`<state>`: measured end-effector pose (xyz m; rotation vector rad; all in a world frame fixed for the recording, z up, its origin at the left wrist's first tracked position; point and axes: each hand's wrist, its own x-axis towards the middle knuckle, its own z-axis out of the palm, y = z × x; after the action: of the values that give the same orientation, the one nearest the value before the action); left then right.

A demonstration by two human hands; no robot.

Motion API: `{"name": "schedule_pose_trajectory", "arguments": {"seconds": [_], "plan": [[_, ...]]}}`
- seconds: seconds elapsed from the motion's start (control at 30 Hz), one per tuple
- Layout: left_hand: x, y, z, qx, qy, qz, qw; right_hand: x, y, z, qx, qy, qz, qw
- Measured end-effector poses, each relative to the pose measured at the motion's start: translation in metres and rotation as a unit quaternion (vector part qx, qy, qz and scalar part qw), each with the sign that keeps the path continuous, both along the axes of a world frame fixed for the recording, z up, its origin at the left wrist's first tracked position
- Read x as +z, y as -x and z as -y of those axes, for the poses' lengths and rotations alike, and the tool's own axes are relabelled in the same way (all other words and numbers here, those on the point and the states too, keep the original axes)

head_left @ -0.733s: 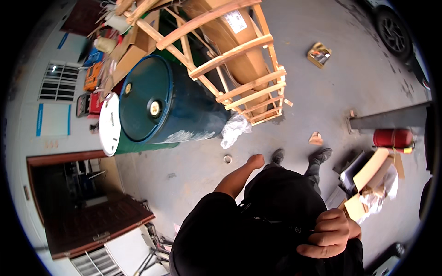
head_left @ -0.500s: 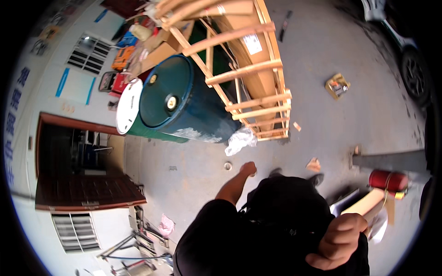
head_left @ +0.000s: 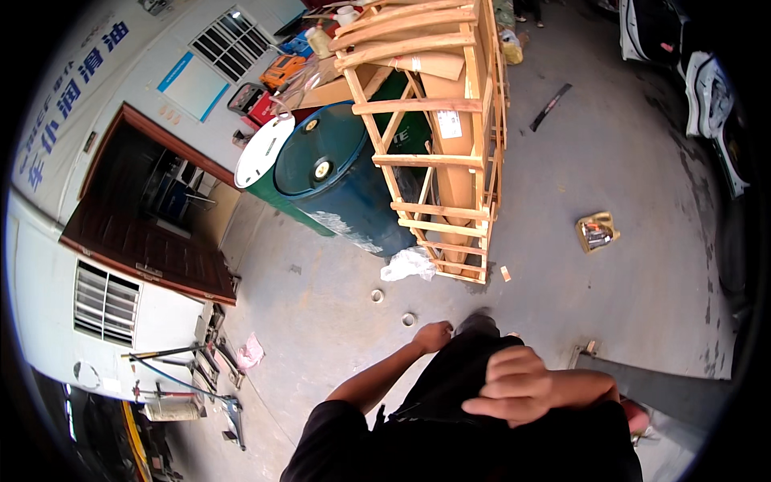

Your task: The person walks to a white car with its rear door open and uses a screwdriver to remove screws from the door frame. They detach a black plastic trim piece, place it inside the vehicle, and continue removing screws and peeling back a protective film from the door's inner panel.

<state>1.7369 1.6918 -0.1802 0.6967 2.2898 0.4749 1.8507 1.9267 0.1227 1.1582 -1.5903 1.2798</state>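
My left hand [head_left: 434, 336] hangs low over the floor with its fingers curled, close to my dark shoe [head_left: 477, 321]. Nothing sticks out of it. Two small pale rings lie on the floor beyond it: one ring [head_left: 409, 319] just to its left, another ring [head_left: 377, 296] farther off. In front of my body, my right hand [head_left: 514, 387] is bent inward in a loose fist, touching nothing that I can see; no object shows in it.
Ahead stand a slatted wooden crate [head_left: 430, 160] around a long carton, a blue drum [head_left: 353, 201], a white-topped drum [head_left: 265, 153] and crumpled plastic [head_left: 408, 264]. A gold jug [head_left: 597, 233] lies right. Left are an open brown door [head_left: 152, 249] and a floor jack [head_left: 233, 418].
The view has turned, and the crate and drums sit differently in it. My right hand has swung inward across my body. A second ring now shows near my left hand.
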Motion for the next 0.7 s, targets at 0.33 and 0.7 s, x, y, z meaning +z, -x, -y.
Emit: {"name": "schedule_pose_trajectory", "arguments": {"seconds": [0.33, 0.7], "plan": [[-0.133, -0.006, -0.028, 0.001, 0.186, 0.115, 0.976, -0.022, 0.045, -0.098, -0.049, -0.080, 0.069, 0.993], [-0.141, 0.142, -0.425, -0.046, -0.164, 0.097, 0.981, -0.033, 0.134, -0.226, -0.068, -0.156, 0.265, 0.949]]}}
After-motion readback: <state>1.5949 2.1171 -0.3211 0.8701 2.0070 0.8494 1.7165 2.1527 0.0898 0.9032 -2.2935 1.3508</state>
